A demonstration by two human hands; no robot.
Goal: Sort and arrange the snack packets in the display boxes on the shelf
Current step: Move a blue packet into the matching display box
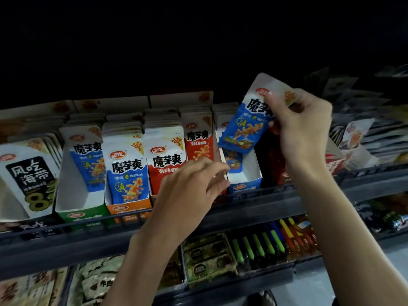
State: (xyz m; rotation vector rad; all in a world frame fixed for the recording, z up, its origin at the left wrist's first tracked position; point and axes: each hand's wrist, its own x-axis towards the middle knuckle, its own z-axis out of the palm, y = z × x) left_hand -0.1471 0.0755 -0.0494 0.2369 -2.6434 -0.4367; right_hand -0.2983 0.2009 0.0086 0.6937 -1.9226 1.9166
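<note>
Snack packet [242, 127], blue and white with bold black characters and an orange picture, hangs tilted above the blue-fronted display box [244, 187]. The right hand [302, 131] pinches its upper right part between thumb and fingers. Its lower edge is just over another blue packet [231, 161] standing in that box. The left hand [192, 184] holds nothing, its fingers loosely extended toward the wall between that box and the red packets [198, 144].

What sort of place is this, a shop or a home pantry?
Most likely a shop: open cardboard display boxes hold rows of identical blue and red snack packets on a dark grey tiered shelf, and the right hand holds one blue-and-white packet.
</note>
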